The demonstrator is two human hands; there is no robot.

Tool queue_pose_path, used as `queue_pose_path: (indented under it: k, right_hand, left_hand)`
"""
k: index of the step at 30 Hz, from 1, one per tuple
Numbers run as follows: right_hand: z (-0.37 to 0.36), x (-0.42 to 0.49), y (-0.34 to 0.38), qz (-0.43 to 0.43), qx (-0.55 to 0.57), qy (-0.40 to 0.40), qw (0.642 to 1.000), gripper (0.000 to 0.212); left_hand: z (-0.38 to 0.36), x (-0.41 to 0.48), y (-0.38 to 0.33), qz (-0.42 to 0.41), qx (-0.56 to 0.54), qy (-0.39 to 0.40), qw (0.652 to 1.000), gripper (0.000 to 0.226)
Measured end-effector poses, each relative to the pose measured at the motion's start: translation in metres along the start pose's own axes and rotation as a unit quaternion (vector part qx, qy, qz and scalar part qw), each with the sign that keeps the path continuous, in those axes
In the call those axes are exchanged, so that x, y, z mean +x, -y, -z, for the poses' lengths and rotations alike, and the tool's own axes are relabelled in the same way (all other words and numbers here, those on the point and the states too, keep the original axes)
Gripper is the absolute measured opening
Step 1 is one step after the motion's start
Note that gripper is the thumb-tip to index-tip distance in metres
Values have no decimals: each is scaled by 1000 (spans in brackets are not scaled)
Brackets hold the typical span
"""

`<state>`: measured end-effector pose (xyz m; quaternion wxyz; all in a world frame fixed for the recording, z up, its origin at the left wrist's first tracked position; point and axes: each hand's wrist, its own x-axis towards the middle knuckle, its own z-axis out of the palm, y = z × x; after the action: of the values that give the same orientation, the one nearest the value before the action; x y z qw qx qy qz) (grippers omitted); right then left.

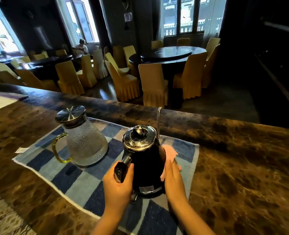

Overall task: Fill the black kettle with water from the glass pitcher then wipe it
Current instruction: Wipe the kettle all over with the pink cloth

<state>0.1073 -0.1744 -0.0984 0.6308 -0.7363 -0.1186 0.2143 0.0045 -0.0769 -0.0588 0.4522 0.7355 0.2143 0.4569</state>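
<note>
The black kettle (147,164) stands upright on a blue checked mat (76,180), with its chrome lid on and its thin spout pointing away from me. My left hand (118,185) is closed around the kettle's handle. My right hand (173,178) presses a pink cloth (171,152) flat against the kettle's right side. The glass pitcher (84,143), with a metal lid and a yellow handle, stands on the mat to the left of the kettle, apart from both hands.
The mat lies on a brown marble counter (242,175) with a raised far ledge. A small white paper (21,150) lies at the mat's left edge. Beyond the counter are dark round tables, yellow-covered chairs and a seated person far back.
</note>
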Motion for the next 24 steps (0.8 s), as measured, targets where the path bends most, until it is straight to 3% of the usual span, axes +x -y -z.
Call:
queue_pose_path:
  k: [3,6,9,13,16,18,20,23,24]
  right_hand:
    - [-7,-32,15,60,65,-5,996,59]
    - [-7,-21,49,110,126,36,985,63]
    - [0,12,60,103,73,39,991,56]
    - [6,9,23,44,19,26,999,55]
    - [6,-23,19,103,67,37,992,60]
    - [8,-13,31,142,108,58,982,61]
    - [11,18,44,103,92,59,989,55]
    - [14,65,50,-10,-20,78,997,44]
    - [12,72,47,-4,-36,84,996,40]
  left_hand:
    - [0,0,1,15,-13,-1,1000,21]
    - [1,0,1,21,-32,-5,999,25]
    - [0,-1,0,26,-31,-6,999,25]
    - [-1,0,-2,32,-27,-7,999,11]
    - [-2,0,-5,37,-26,-7,999,24]
    - [-2,0,-6,40,-24,-12,999,18]
    - [-2,0,-6,46,-17,-19,999,13]
    - [-1,-1,-4,55,-19,-21,998,16]
    - [-1,-1,-3,57,-21,-18,998,20]
